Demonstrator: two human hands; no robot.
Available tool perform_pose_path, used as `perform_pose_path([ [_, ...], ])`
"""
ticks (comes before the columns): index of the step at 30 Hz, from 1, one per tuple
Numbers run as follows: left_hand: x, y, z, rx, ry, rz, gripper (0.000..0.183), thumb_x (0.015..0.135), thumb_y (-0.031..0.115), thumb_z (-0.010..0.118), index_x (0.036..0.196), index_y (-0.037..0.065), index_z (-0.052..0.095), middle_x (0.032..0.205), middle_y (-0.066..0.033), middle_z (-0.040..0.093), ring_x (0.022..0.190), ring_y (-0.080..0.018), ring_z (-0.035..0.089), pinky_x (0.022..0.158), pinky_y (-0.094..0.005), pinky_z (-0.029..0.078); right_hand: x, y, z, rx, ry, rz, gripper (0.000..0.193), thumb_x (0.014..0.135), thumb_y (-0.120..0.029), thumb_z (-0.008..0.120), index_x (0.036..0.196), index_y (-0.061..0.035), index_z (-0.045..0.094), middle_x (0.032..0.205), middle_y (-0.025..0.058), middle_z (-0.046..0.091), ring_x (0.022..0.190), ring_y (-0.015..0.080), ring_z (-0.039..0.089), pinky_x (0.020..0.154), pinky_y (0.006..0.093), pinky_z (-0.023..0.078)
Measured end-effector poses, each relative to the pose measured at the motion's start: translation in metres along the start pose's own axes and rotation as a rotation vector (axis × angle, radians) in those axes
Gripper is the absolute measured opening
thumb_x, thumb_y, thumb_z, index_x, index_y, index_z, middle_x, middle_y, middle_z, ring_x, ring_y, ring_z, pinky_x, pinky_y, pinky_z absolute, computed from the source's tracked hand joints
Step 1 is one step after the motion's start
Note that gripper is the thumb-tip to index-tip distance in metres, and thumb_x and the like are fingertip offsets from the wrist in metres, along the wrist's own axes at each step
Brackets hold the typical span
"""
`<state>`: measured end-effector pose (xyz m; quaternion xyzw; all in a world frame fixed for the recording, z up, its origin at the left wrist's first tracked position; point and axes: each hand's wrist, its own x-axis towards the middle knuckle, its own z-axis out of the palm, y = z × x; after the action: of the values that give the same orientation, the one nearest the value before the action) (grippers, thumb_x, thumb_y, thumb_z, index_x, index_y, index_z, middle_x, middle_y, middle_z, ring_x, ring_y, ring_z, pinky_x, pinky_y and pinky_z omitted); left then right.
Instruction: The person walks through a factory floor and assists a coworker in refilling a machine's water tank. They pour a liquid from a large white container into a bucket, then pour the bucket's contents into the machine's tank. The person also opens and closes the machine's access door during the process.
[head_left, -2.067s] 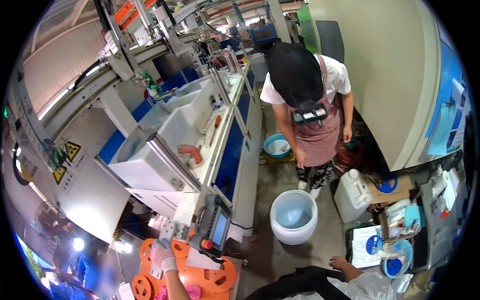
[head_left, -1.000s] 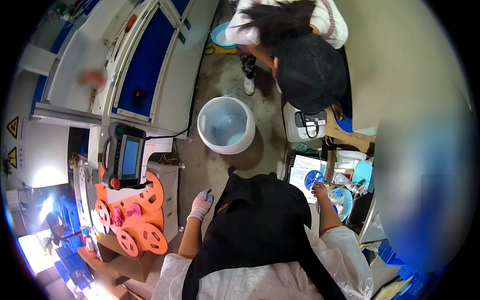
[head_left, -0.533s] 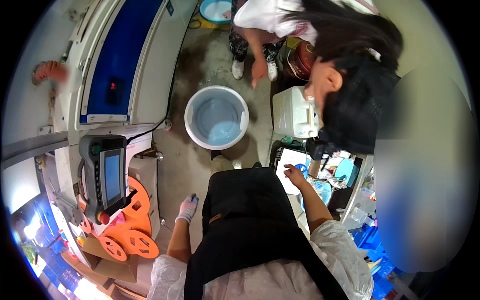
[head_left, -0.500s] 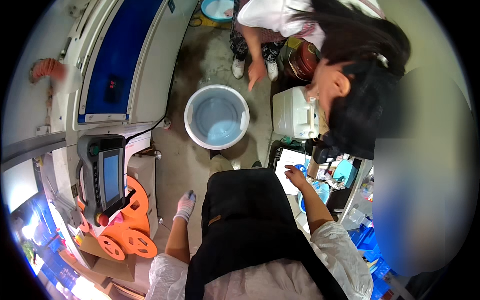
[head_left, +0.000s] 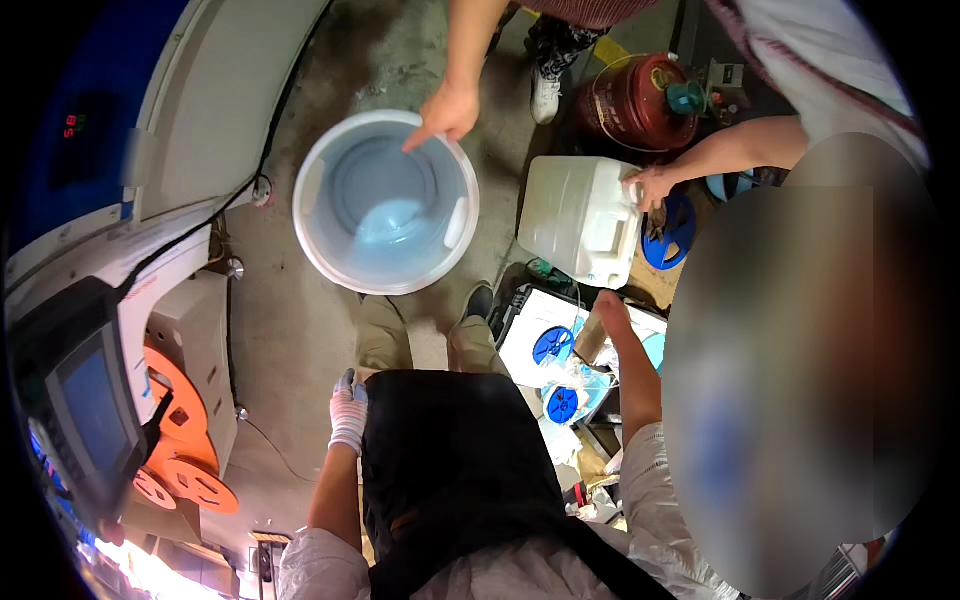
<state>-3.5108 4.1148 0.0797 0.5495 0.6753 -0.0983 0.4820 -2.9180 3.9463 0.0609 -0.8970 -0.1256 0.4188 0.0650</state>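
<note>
My left hand [head_left: 349, 412], in a striped white glove with grey fingertips, hangs beside my black apron [head_left: 455, 450]. Its fingers are partly apart and nothing shows in them. Bare and smeared by motion, my right hand [head_left: 612, 312] is over the cluttered bench at the right. A brownish piece [head_left: 591, 340] lies against it; whether I hold it I cannot tell. Ahead on the floor stands a round white tub [head_left: 312, 185] with water in it. A co-worker's hand [head_left: 450, 112] points down over its far right rim. The co-worker's other hand [head_left: 652, 187] grips the handle of a translucent jug [head_left: 565, 215].
Behind the jug is a dark red metal cylinder [head_left: 635, 105] with a green valve. Blue spools [head_left: 553, 346] and papers crowd the bench at right. On the left are a control pendant [head_left: 85, 400], orange spools [head_left: 180, 410] and a white machine [head_left: 220, 100]. A cable runs along the machine.
The tub and jug look larger. My right hand has shifted from pointing over the paper to beside the brownish piece. The co-worker's hand has reached the tub's rim; the other hand now shows on the jug.
</note>
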Motion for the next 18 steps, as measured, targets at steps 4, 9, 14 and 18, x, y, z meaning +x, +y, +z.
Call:
perform_pose_path([
  [4, 0.018, 0.006, 0.043, -0.101, 0.142, 0.064, 0.045, 0.089, 0.017, 0.054, 0.13, 0.003, 0.045, 0.124, -0.0227, 0.053, 0.113, -0.0356, 0.052, 0.095, -0.0382, 0.043, 0.056, -0.003, -0.014, -0.267, 0.284, 0.039, 0.077, 0.079, -0.03, 0.068, 0.141, -0.0047, 0.031, 0.134, 0.0211, 0.048, 0.122, 0.0354, 0.047, 0.099, 0.0402, 0.038],
  [9, 0.09, 0.071, 0.024, -0.655, 0.497, -0.06, 0.054, 0.096, 0.021, 0.045, 0.141, -0.002, 0.028, 0.14, -0.0215, 0.038, 0.127, -0.0293, 0.041, 0.105, -0.036, 0.033, 0.107, -0.008, -0.03, -0.094, 0.369, 0.0, 0.087, 0.079, -0.031, 0.069, 0.144, 0.0026, 0.021, 0.145, 0.0236, 0.031, 0.135, 0.0334, 0.031, 0.109, 0.0381, 0.027],
  [14, 0.161, 0.128, -0.007, -0.844, 0.701, -0.069, 0.062, 0.096, 0.031, 0.042, 0.146, 0.004, 0.018, 0.145, -0.0176, 0.032, 0.129, -0.0265, 0.037, 0.107, -0.0348, 0.029, 0.161, 0.007, -0.035, 0.139, 0.358, -0.033, 0.078, 0.078, -0.029, 0.072, 0.137, 0.0032, 0.032, 0.139, 0.021, 0.04, 0.125, 0.0324, 0.043, 0.102, 0.0385, 0.036],
  [18, 0.18, 0.145, -0.008, -0.856, 0.701, -0.077, 0.064, 0.096, 0.039, 0.039, 0.146, 0.007, 0.018, 0.145, -0.0163, 0.033, 0.127, -0.0255, 0.039, 0.105, -0.0342, 0.031, 0.188, 0.027, -0.033, -0.118, 0.521, -0.111, 0.063, 0.078, -0.021, 0.07, 0.128, 0.0005, 0.039, 0.112, 0.0165, 0.056, 0.097, 0.0277, 0.057, 0.083, 0.0406, 0.045],
])
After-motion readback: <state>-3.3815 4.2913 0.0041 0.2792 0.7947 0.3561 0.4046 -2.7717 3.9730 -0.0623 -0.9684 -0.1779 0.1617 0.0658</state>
